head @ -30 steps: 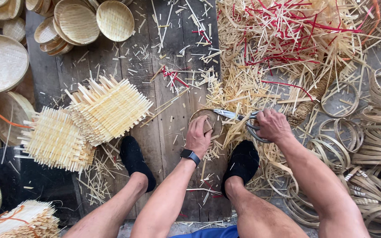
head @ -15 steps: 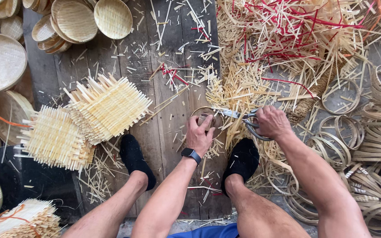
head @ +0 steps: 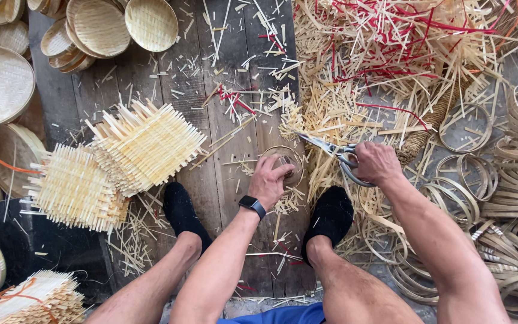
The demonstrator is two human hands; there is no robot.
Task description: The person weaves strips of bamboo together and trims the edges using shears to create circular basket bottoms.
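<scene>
Not much has moved; the left hand (head: 269, 180) still pins the small bamboo ring (head: 283, 165) flat on the floor planks (head: 223, 198) between the feet, so it stays steady. The right hand (head: 378, 163) keeps its grip closed around the scissors (head: 334, 153), blades nearly shut beside the ring.

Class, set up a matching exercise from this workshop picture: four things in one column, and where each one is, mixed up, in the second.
1. scissors
2. small bamboo ring
3. woven square mats
4. round woven trays

A. top left of the planks
B. in the right hand
C. under the left hand
D. stacked left of the feet

Pairs: 1-B, 2-C, 3-D, 4-A
</scene>
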